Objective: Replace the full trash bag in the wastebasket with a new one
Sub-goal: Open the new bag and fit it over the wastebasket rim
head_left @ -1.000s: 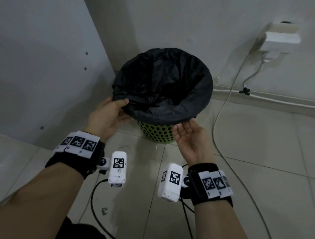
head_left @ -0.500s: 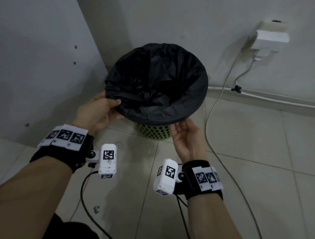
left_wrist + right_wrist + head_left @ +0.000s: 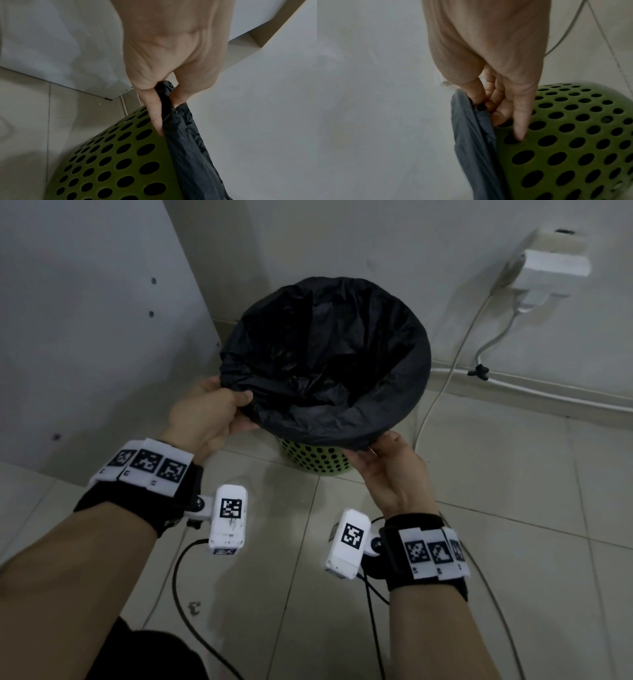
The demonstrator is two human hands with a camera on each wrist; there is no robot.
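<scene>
A green wastebasket (image 3: 313, 458) with round holes stands on the tiled floor in a corner. A black trash bag (image 3: 329, 361) lines it, its rim folded over the basket's top edge. My left hand (image 3: 219, 419) pinches the bag's folded rim at the near left; the left wrist view shows the black trash bag (image 3: 169, 102) pinched between thumb and fingers beside the wastebasket (image 3: 111, 162). My right hand (image 3: 383, 460) is under the rim at the near right. In the right wrist view its thumb and fingertips pinch the bag's edge (image 3: 472, 121) against the wastebasket (image 3: 573, 135).
A white cabinet panel (image 3: 85, 320) stands close on the left, a wall behind. A white socket box (image 3: 555, 265) with cables (image 3: 445, 371) hangs on the right wall. Black wrist-camera cables (image 3: 191, 604) trail on the floor near me.
My right hand went from lying open under the rim to pinching the bag's edge. My left hand kept its hold on the rim. The view moved in slightly.
</scene>
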